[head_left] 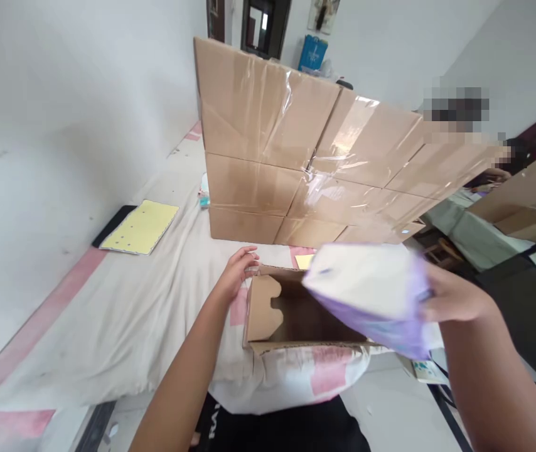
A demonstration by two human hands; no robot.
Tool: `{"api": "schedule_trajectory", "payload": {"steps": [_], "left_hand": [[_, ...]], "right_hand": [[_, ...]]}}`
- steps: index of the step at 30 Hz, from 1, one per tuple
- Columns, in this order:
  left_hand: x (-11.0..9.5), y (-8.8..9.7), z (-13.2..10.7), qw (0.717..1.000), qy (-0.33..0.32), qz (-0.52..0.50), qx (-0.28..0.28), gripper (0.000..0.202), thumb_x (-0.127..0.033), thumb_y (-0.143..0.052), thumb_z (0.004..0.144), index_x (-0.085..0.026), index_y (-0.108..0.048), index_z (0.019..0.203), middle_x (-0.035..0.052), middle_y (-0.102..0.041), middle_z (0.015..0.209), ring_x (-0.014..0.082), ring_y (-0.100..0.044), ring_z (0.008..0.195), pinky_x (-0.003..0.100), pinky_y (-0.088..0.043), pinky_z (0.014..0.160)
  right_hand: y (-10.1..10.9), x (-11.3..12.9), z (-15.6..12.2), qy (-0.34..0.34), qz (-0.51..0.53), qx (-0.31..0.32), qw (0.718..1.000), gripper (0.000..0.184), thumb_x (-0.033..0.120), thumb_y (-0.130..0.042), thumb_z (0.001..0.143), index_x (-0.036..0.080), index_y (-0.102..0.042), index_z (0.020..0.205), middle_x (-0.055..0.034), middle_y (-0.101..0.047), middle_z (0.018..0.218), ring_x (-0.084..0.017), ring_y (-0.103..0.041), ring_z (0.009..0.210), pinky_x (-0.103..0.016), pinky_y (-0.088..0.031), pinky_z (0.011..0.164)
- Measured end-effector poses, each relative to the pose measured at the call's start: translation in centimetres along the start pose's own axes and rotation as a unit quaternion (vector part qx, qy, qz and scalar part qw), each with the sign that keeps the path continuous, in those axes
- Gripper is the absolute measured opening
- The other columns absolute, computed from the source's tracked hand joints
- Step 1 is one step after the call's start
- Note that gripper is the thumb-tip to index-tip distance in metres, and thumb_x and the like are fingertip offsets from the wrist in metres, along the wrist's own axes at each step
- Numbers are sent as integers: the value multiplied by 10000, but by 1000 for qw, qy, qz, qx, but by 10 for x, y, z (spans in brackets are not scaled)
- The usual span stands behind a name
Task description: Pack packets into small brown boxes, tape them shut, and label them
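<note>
An open cardboard box (262,309) stands on the cloth-covered surface in front of me, one notched flap folded in at its left end. At the box's far left corner is my left hand (241,269), its fingers apart and slightly bent, touching or very close to the rim. My right hand (451,295) grips the right end of a block-shaped purple and white pack (366,282). This pack is tilted above the right part of the box and hides that side of it. Motion blurs its print, so I cannot tell what it contains.
Behind the box, a large taped cardboard panel (268,144) stands upright. A yellow sheet (140,227) lies at the left over a black item (113,226), near the wall. At the right are a dark chair (522,320) and another person behind the panel.
</note>
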State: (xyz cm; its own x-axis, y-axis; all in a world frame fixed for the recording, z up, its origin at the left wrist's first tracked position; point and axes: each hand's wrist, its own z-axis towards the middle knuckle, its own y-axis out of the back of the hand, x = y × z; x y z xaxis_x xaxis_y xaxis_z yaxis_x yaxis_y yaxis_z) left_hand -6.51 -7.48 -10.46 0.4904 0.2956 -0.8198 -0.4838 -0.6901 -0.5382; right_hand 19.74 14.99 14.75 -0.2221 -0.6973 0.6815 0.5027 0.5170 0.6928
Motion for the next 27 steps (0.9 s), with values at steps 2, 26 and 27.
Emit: {"api": "schedule_trajectory", "payload": {"steps": [2, 26, 27], "left_hand": [[0, 0, 0, 1000, 1, -2, 4, 473, -428, -802, 718, -227, -670, 1125, 39, -667, 975, 167, -645, 820, 260, -481, 668], [-4, -7, -9, 999, -33, -1, 39, 317, -417, -713, 808, -192, -689, 1030, 38, -723, 1006, 217, -653, 942, 311, -490, 818], [-4, -7, -9, 998, -37, -1, 42, 317, -419, -705, 817, -191, -690, 1036, 39, -724, 1009, 217, -652, 946, 311, -490, 823]], "right_hand": [[-25, 27, -1, 73, -71, 163, 981, 798, 611, -889, 556, 213, -749, 1234, -113, -703, 1278, -329, -697, 1109, -444, -569, 927], [-145, 65, -2, 190, -501, 366, 761, 795, 514, -785, 804, 225, -485, 1481, -157, -634, 1239, -353, -643, 1029, -390, -497, 712], [-148, 66, -2, 192, -510, 367, 754, 786, 526, -778, 809, 228, -486, 1476, -157, -634, 1238, -355, -648, 1020, -388, -493, 697]]}}
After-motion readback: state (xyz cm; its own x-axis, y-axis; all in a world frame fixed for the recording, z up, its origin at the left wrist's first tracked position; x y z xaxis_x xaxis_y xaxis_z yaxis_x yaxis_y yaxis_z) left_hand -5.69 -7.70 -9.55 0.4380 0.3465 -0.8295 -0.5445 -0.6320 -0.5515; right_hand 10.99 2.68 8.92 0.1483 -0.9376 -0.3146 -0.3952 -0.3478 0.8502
